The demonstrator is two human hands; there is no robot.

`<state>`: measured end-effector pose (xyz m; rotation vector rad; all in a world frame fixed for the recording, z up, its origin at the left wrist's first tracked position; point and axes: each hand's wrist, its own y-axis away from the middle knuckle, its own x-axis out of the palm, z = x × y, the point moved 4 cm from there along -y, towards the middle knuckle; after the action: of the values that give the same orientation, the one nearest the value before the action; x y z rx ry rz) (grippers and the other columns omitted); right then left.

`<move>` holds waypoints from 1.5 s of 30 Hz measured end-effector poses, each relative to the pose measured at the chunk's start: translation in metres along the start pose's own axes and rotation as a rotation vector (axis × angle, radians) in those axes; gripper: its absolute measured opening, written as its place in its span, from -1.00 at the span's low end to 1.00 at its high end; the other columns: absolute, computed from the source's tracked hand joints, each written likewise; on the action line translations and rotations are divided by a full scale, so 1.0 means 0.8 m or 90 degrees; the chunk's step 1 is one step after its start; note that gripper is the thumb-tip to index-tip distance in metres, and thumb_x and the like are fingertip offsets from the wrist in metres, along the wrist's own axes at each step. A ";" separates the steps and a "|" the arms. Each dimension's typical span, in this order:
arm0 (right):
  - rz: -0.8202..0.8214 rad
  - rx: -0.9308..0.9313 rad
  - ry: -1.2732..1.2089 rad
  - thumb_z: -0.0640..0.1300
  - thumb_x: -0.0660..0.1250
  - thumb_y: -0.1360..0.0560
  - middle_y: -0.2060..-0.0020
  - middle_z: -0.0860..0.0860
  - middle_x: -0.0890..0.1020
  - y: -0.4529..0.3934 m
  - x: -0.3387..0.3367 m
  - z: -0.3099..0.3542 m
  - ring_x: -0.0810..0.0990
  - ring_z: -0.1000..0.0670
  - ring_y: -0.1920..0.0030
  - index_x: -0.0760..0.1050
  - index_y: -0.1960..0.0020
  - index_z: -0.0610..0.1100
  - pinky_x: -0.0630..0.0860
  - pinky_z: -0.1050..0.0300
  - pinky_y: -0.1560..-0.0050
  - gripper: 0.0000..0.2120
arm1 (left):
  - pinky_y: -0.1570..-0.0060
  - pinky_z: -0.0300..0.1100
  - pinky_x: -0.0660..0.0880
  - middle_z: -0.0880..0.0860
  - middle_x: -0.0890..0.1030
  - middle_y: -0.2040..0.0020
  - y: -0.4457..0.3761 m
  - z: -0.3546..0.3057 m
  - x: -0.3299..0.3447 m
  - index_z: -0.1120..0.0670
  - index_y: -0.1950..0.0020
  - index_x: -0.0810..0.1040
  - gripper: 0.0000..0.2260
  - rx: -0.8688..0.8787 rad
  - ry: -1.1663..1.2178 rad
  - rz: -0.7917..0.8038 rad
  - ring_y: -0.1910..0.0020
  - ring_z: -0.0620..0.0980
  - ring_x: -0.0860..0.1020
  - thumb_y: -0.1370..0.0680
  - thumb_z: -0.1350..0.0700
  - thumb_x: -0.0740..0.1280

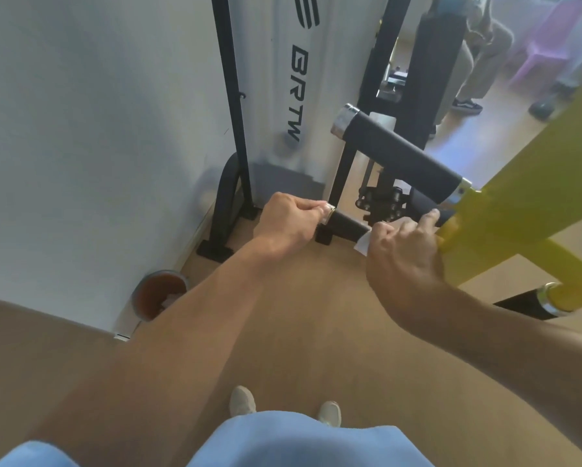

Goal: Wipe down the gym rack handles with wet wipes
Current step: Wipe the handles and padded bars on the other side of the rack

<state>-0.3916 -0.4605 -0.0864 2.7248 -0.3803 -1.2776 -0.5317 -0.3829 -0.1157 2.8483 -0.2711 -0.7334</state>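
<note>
A lower black foam handle (348, 224) sticks out leftward from the yellow frame arm (525, 210) of the gym machine. My left hand (288, 224) grips the metal end cap of this handle. My right hand (405, 244) is wrapped around the handle near the yellow frame, pressing a white wet wipe (363, 242) against the foam; a corner of the wipe hangs below my fingers. Above it, a thicker black handle (397, 156) with a chrome end cap runs the same way, untouched.
A white wall and the machine's white shroud (293, 82) with black uprights stand to the left and behind. A round brown object (160, 294) lies on the floor by the wall. Another black handle end (532, 303) shows at lower right. People's legs and a purple chair (549, 42) are far right.
</note>
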 end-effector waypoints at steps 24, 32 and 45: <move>-0.265 -0.147 -0.824 0.00 0.20 -0.64 0.28 0.22 0.49 0.085 -0.129 -0.076 0.50 0.29 0.37 0.27 -0.03 0.09 0.41 0.49 0.37 -0.91 | -0.14 -0.22 0.56 -0.17 0.69 0.02 0.023 -0.007 -0.040 -0.11 -0.02 0.69 -0.93 0.036 0.152 -0.078 -0.02 -0.17 0.62 -0.56 -0.02 0.44; -0.431 0.017 -0.585 -0.35 0.33 -0.51 0.12 -0.09 0.65 0.036 -0.152 -0.070 0.47 -0.03 0.27 0.40 -0.18 -0.23 0.25 0.28 0.28 -0.73 | -0.28 -0.08 0.55 -0.12 0.74 -0.02 0.020 -0.090 -0.081 -0.05 -0.09 0.71 -0.87 0.201 0.319 -0.147 -0.09 -0.12 0.68 -0.60 0.07 0.40; -0.195 -0.030 -0.518 -0.06 0.16 -0.64 -0.38 -0.01 0.47 0.019 -0.148 -0.082 0.51 -0.14 -0.28 0.12 -0.56 -0.14 0.43 -0.02 -0.10 -0.46 | -0.24 -0.11 0.57 -0.12 0.74 -0.02 0.015 -0.118 -0.074 -0.02 -0.13 0.72 -0.85 0.229 0.288 -0.092 -0.07 -0.11 0.68 -0.59 0.05 0.41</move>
<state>-0.4170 -0.4433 0.0465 2.1480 0.0256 -2.4074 -0.5375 -0.3686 -0.0048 3.2934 -0.1379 -0.0427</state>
